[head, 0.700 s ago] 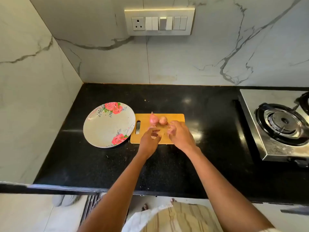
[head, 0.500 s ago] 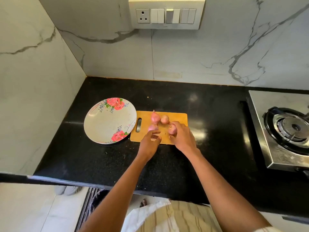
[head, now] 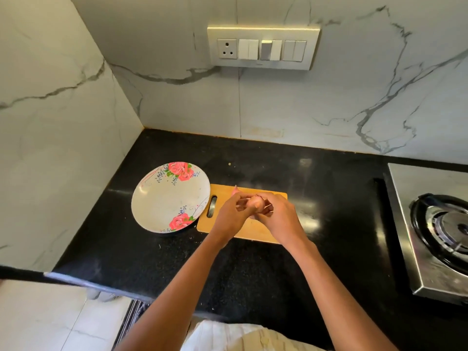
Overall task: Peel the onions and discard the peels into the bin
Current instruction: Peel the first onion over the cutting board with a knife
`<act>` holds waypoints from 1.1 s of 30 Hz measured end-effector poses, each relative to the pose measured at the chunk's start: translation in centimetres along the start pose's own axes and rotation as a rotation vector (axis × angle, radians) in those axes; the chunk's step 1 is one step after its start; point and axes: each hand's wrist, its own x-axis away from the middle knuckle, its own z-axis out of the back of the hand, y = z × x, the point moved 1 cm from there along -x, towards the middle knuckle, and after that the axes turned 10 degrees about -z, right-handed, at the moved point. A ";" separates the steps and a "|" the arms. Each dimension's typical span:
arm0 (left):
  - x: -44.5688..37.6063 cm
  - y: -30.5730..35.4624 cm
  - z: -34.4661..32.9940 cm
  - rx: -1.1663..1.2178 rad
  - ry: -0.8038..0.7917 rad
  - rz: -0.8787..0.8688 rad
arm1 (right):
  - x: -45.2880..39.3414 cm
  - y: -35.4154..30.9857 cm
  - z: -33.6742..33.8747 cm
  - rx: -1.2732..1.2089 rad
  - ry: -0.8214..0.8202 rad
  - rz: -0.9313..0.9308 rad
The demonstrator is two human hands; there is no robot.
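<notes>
Slippage worries us: our left hand (head: 231,216) and right hand (head: 277,219) both pinch one small pinkish onion (head: 254,201) above the light wooden chopping board (head: 255,230), and its dry papery skin could let it squirt onto the black counter (head: 177,262).

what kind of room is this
Most likely a home kitchen: a gas stove sits on the black countertop, and both hands hold an onion over a wooden cutting board beside a floral plate.
</notes>
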 end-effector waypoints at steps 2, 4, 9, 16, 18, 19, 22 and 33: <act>-0.5 0.1 0.2 0.089 -0.017 0.015 | 0.3 -0.2 0.5 -0.056 0.036 -0.031; -0.9 0.6 0.4 0.213 -0.023 0.047 | 0.7 -0.4 0.8 -0.119 0.091 -0.046; -1.7 0.7 1.0 0.362 -0.032 0.133 | 1.1 -1.2 0.0 -0.124 0.276 0.004; -2.4 0.0 3.0 0.391 -0.091 0.224 | 1.3 -2.2 -3.0 -0.092 0.499 0.012; -2.4 -0.3 3.7 0.367 -0.113 0.228 | 1.5 -2.6 -4.0 -0.065 0.537 -0.001; -2.4 -0.5 4.0 0.362 -0.118 0.225 | 1.6 -2.9 -4.4 -0.053 0.546 0.003; -2.4 -1.2 4.7 0.380 -0.122 0.225 | 1.5 -3.4 -5.3 -0.034 0.560 0.042; -2.7 -1.4 4.5 0.472 -0.075 0.231 | 0.1 -3.4 -3.7 -0.015 0.425 0.096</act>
